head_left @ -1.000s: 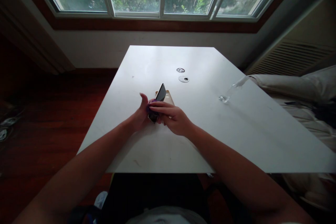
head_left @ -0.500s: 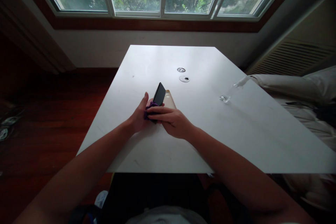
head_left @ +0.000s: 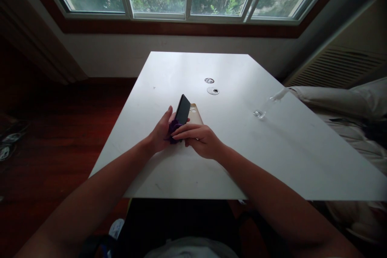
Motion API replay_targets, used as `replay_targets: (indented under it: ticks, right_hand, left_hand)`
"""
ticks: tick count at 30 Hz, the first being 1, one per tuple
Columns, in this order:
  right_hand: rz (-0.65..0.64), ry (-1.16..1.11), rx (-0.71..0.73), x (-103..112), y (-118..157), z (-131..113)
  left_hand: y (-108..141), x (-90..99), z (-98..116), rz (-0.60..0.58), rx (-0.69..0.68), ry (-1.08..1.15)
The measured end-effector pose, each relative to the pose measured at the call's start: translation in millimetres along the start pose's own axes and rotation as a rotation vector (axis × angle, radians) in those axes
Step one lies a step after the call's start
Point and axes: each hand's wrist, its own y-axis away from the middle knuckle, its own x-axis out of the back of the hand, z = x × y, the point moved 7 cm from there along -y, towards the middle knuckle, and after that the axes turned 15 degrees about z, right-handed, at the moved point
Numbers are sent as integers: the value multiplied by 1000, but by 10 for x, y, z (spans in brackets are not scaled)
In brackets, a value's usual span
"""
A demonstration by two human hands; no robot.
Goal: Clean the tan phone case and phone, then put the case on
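A dark phone (head_left: 183, 109) stands tilted above the table, held from the left by my left hand (head_left: 160, 134), whose thumb points up beside it. Against the phone's lower part, my right hand (head_left: 203, 139) pinches a purple cloth (head_left: 175, 127). A beige phone case (head_left: 196, 115) with camera holes at its top lies on the table just behind and to the right of the phone, partly hidden by my right hand.
The white table (head_left: 236, 157) has two round pieces (head_left: 213, 91) near its far middle. Toward the right lies a clear glass-like object (head_left: 259, 114). A pale padded seat (head_left: 335, 100) borders the right edge; windows are beyond.
The purple cloth has shifted and now shows bunched over the phone's lower face. My right fingers have moved slightly down and to the right. The phone's tilt has changed a little.
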Motion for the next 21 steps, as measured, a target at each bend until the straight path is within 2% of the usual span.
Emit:
replay_targets:
  ticks: [3,5,9,14,18,21]
  right_hand:
    - [0,44,18,0,5,24]
    - [49,78,4,37,10,93]
    - [163,11,-144,121,33,324]
    - [205,-6,-333,129,59,513]
    - [172,77,-433,106,69,522]
    - [123,204,-373,95,47,429]
  left_hand:
    - [-31,25,-33,3,22,33]
    - [-41,15,-60,-20,53,44]
    - [-41,-15,-45,-69,29,43]
    - [-42,-13,-40,-120,0,67]
    - [-48,-41,-68,-173,19,84]
    - [-43,-66,-57,-183,19,114]
